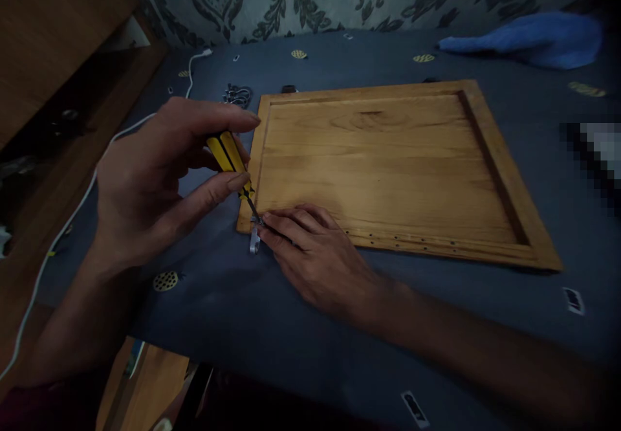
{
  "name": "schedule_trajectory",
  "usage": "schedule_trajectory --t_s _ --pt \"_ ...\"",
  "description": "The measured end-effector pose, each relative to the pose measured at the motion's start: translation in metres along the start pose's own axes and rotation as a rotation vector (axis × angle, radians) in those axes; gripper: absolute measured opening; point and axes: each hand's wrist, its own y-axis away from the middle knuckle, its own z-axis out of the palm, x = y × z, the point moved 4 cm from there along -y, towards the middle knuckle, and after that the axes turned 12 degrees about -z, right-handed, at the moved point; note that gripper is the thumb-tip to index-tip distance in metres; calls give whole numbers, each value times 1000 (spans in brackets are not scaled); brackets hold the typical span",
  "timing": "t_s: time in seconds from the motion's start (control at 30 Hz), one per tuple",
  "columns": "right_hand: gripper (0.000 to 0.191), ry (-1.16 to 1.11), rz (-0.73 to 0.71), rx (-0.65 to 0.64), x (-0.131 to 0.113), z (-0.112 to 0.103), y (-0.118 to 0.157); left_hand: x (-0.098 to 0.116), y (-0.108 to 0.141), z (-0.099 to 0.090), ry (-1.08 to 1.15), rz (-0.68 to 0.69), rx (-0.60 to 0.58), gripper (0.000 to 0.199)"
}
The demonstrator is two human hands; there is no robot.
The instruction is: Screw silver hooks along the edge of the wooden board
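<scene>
Head view: left hand (145, 182) pinches a yellow-black screwdriver (227, 151) by the handle, thumb against fingers, shaft tilted down, tip at the metal fitting (255, 241) on the near left corner of the wooden panel (388, 165). Right hand (320, 256) lies over the panel's near edge, fingers together, fingertips just beside the tip; can't tell if they pinch anything. Panel flat on dark printed sheet (291, 340). Blue cloth (548, 39) far right, white cable (82, 204) left.
</scene>
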Motion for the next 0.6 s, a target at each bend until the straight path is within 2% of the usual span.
schedule_trajectory --t_s 0.13,0.2,0.4,0.53,0.6 --pt "33 6 2 -11 0 0 0 0 -1 1 -45 116 -10 72" --pt "34 -2 -3 -6 0 -1 0 0 -1 0 -75 129 23 73" --pt "35 -13 7 -36 0 0 1 4 0 1 53 7 12 74" --pt "34 -27 -6 -12 0 0 1 4 2 0 132 -93 33 57" --pt "34 -33 -13 1 0 0 2 3 4 -1 147 -122 59 57"
